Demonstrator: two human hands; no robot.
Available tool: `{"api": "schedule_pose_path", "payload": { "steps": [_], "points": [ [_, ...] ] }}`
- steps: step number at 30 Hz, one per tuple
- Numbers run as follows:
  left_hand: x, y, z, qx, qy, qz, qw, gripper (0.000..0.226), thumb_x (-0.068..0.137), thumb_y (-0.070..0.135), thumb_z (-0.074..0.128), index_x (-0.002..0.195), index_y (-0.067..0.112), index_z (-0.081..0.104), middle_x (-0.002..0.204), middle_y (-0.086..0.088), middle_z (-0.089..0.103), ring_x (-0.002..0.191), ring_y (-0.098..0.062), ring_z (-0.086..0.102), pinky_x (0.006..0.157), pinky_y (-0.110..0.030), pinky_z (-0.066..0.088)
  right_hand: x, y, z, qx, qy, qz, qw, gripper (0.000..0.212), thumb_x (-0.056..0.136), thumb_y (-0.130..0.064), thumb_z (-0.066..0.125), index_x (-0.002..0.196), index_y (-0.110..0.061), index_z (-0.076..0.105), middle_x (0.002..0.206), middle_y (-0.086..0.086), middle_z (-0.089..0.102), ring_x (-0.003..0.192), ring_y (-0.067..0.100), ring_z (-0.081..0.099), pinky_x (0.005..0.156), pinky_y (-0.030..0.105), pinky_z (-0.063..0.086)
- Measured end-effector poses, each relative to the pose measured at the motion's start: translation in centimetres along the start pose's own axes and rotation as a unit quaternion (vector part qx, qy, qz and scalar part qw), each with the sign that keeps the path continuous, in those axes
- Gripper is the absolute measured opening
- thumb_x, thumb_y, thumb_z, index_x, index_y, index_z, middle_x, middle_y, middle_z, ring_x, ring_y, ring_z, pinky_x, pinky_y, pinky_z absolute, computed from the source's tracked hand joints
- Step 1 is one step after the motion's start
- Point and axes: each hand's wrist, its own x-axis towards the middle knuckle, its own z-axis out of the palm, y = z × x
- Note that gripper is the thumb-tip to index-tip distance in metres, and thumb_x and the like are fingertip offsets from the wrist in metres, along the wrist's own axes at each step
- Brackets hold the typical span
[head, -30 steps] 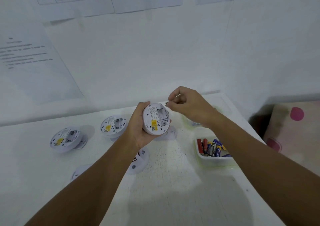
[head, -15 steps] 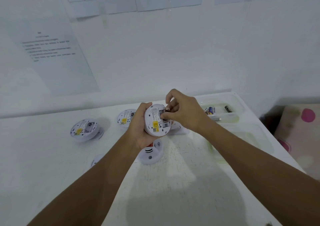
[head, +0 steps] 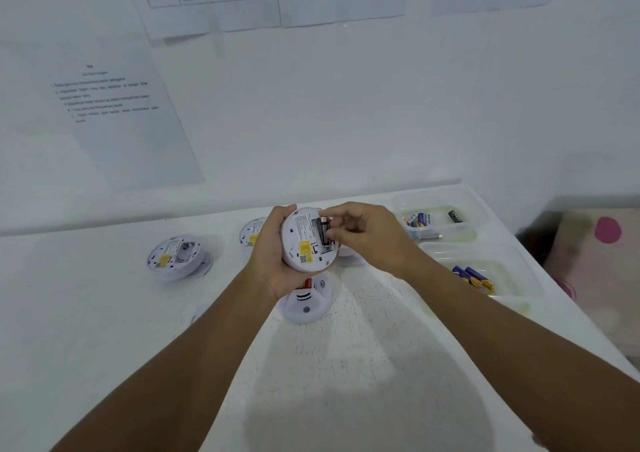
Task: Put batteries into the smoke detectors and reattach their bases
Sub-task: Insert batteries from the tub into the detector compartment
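My left hand grips a round white smoke detector above the table, its back with a yellow label turned to me. My right hand pinches a dark battery that lies in the detector's open compartment. Another detector lies back-up at the left, one more shows partly behind my left hand, and a third lies face-up below the held one. Two clear trays hold batteries: the far tray and the near tray.
The white table ends at its right edge, beside a pink-dotted cushion. A white wall with taped paper sheets rises right behind the table. A white round piece peeks out beside my left forearm.
My right hand has brought the battery from above the detector's rim down into the compartment. The view has shifted, so the trays at the right now show.
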Motion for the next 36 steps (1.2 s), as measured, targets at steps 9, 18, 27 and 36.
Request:
{"api": "schedule_pose_path", "payload": {
  "steps": [9,18,27,36],
  "points": [
    [-0.6,-0.3,0.1,0.004,-0.008,-0.005,1.0,0.034,0.094,0.04,0.057,0.099,0.011,0.074,0.11,-0.013,0.067,0.092,-0.028,0.063,0.111,-0.044,0.038,-0.7,-0.6,0.1,0.057,-0.01,0.017,0.998,0.027,0.082,-0.015,0.085,0.1,-0.034,0.075,0.089,0.006,0.071,0.079,0.015,0.067,0.074,0.053,0.063],
    [-1.0,-0.4,0.2,0.021,0.006,0.001,1.0,0.035,0.094,0.041,0.057,0.098,0.011,0.075,0.107,-0.012,0.07,0.09,-0.026,0.065,0.106,-0.043,0.041,-0.6,-0.7,1.1,0.021,0.014,-0.02,0.999,0.028,0.079,-0.017,0.087,0.096,-0.025,0.066,0.081,0.008,0.063,0.069,0.006,0.056,0.071,0.034,0.056],
    [-1.3,-0.1,-0.1,0.019,0.011,0.012,1.0,0.034,0.094,0.041,0.057,0.106,0.012,0.069,0.11,-0.013,0.067,0.093,-0.027,0.065,0.091,-0.043,0.051,-0.8,0.1,2.0,0.018,0.023,-0.067,0.997,0.022,0.085,-0.02,0.083,0.102,-0.02,0.069,0.082,0.01,0.062,0.068,0.005,0.053,0.066,0.017,0.048],
    [-1.5,0.2,0.0,0.019,0.019,0.025,0.999,0.031,0.092,0.039,0.054,0.1,0.013,0.068,0.101,-0.01,0.068,0.093,-0.027,0.064,0.091,-0.041,0.048,-0.8,1.4,2.5,-0.146,0.028,-0.132,0.98,0.026,0.098,-0.035,0.064,0.121,-0.023,0.07,0.082,-0.006,0.062,0.078,0.011,0.06,0.074,0.035,0.052]
  ]
}}
